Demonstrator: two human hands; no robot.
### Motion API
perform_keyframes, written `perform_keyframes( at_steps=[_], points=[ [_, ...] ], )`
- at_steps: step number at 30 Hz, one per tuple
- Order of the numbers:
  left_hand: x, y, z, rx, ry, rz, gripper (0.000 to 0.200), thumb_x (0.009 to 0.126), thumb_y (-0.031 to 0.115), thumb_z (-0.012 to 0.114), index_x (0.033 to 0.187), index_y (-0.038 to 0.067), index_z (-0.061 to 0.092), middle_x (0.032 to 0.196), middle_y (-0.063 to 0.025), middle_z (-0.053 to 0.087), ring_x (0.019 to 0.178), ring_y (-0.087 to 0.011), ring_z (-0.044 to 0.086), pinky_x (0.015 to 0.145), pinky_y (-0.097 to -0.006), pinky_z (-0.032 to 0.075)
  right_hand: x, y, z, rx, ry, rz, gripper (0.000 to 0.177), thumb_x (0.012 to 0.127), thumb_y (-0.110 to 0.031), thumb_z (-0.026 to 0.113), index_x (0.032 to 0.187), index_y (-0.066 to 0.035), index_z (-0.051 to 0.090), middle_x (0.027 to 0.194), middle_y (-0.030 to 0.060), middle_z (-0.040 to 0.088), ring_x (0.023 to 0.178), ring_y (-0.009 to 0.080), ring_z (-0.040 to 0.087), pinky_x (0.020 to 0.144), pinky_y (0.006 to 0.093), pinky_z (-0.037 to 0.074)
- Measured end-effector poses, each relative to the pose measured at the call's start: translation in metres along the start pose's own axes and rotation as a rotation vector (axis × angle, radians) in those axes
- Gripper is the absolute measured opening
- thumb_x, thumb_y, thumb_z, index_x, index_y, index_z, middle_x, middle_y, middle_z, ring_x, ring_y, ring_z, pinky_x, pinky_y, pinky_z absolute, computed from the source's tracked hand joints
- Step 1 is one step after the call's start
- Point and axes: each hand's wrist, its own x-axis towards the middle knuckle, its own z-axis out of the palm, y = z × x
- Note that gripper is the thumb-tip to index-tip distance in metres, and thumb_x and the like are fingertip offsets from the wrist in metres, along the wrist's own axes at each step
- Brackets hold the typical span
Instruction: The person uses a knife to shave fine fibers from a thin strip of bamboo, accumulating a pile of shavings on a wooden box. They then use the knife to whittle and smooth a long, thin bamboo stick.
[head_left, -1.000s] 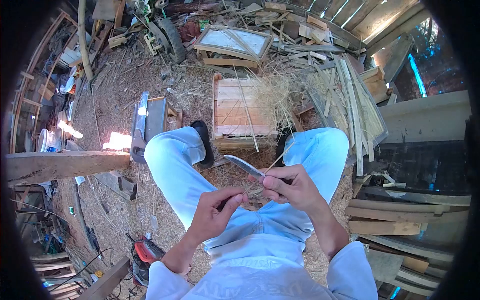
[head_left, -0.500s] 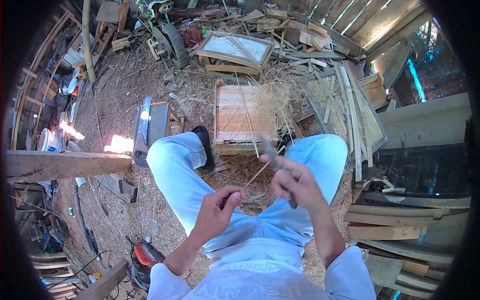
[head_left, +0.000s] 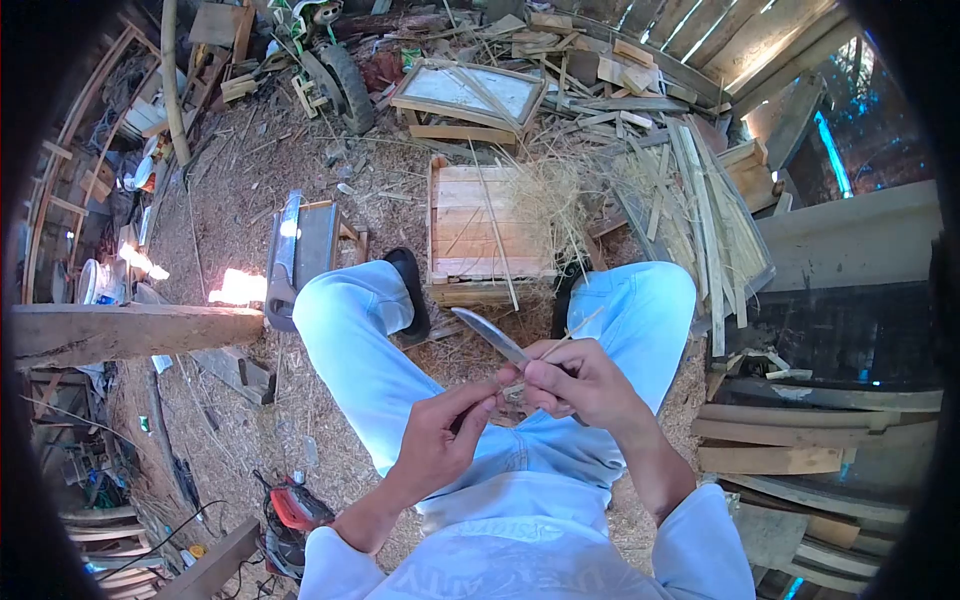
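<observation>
My right hand (head_left: 578, 378) is closed round a knife (head_left: 492, 336), its blade pointing up and to the left, away from me. A thin wooden stick (head_left: 582, 325) shows beyond the right fingers, slanting up to the right; its near part is hidden by the hands. My left hand (head_left: 450, 425) is closed in a pinch in line with the stick, its fingertips close against the right hand. Both hands are above my lap.
Ahead stands a wooden crate (head_left: 480, 225) with straw (head_left: 560, 205) and long strips on it. A handsaw (head_left: 285, 265) rests on a small stand at left. A red power tool (head_left: 295, 508) lies lower left. Boards (head_left: 780, 440) are stacked at right; scrap wood (head_left: 610, 85) piles up behind.
My right hand with the knife has moved down and in toward my left hand. The blade now tilts left, and the stick shows mostly beyond the right fingers.
</observation>
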Motion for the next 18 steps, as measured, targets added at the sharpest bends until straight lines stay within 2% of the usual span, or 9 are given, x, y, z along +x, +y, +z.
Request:
perform_keyframes(
  at_steps=[3,6,9,12,14,15,16,18],
  points=[
    [-0.001,0.007,-0.005,0.034,-0.049,-0.086,0.014,0.09,0.002,0.053,0.098,-0.005,0.062,0.079,-0.0047,0.064,0.066,-0.0066,0.052,0.056,-0.0208,0.04,-0.004,-0.004,-0.008,0.02,0.048,-0.01,0.03,0.095,-0.022,0.054,0.1,0.007,0.061,0.057,-0.0012,0.046,0.047,0.004,0.037,0.041,0.02,0.025],
    [-0.008,0.009,-0.011,0.03,-0.061,-0.185,0.014,0.09,0.003,0.054,0.097,-0.004,0.063,0.076,-0.0024,0.063,0.063,-0.0046,0.048,0.054,-0.0196,0.037,-0.008,-0.016,-0.022,-0.047,0.182,0.02,0.029,0.095,-0.021,0.052,0.1,0.006,0.06,0.061,-0.0017,0.048,0.049,0.0026,0.038,0.043,0.0181,0.028],
    [-0.01,-0.002,-0.006,0.039,-0.012,-0.069,0.013,0.091,0.005,0.054,0.095,-0.003,0.063,0.07,0.0015,0.059,0.058,-0.002,0.043,0.05,-0.0185,0.031,-0.008,-0.018,-0.03,0.0,0.198,0.013,0.031,0.095,-0.023,0.052,0.101,0.006,0.06,0.061,-0.0018,0.048,0.047,0.0023,0.036,0.041,0.0175,0.027],
    [-0.007,0.007,-0.011,0.017,-0.011,-0.16,0.013,0.092,0.008,0.054,0.092,-0.001,0.063,0.068,0.0038,0.056,0.057,-0.0019,0.039,0.05,-0.0192,0.03,-0.008,-0.024,-0.042,0.008,0.271,-0.037,0.031,0.096,-0.022,0.05,0.108,0.006,0.057,0.06,-0.0021,0.046,0.046,0.0024,0.036,0.041,0.0168,0.027],
    [-0.007,0.002,-0.014,0.001,0.015,-0.194,0.014,0.092,0.009,0.053,0.092,-0.001,0.063,0.067,0.0038,0.054,0.057,-0.0024,0.039,0.05,-0.0197,0.03,-0.011,-0.028,-0.052,0.089,0.437,-0.224,0.035,0.096,-0.023,0.05,0.117,0.005,0.052,0.059,-0.0024,0.045,0.046,0.0026,0.036,0.04,0.0165,0.027],
    [-0.007,-0.002,-0.015,-0.013,0.042,-0.232,0.016,0.093,0.011,0.052,0.092,0.0,0.063,0.067,0.0038,0.053,0.057,-0.003,0.038,0.05,-0.0201,0.029,-0.013,-0.028,-0.052,0.054,0.362,-0.214,0.04,0.097,-0.026,0.048,0.126,0.002,0.046,0.058,-0.0024,0.044,0.046,0.0029,0.036,0.04,0.0173,0.027],
    [-0.007,-0.007,-0.014,-0.009,0.047,-0.229,0.016,0.093,0.011,0.052,0.092,0.0,0.063,0.067,0.0038,0.053,0.057,-0.003,0.038,0.05,-0.0201,0.029,-0.013,-0.025,-0.045,0.055,0.355,-0.217,0.04,0.097,-0.026,0.048,0.126,0.002,0.046,0.058,-0.0024,0.044,0.046,0.0029,0.036,0.04,0.0173,0.027],
    [-0.004,-0.015,-0.007,-0.063,0.118,-0.13,0.017,0.094,0.014,0.052,0.094,0.001,0.062,0.066,0.0042,0.05,0.056,-0.0034,0.037,0.05,-0.0205,0.028,-0.011,-0.016,-0.025,-0.025,0.221,-0.088,0.043,0.098,-0.029,0.047,0.13,-0.001,0.044,0.058,-0.0024,0.043,0.046,0.0033,0.035,0.042,0.0183,0.029]
  ],
)
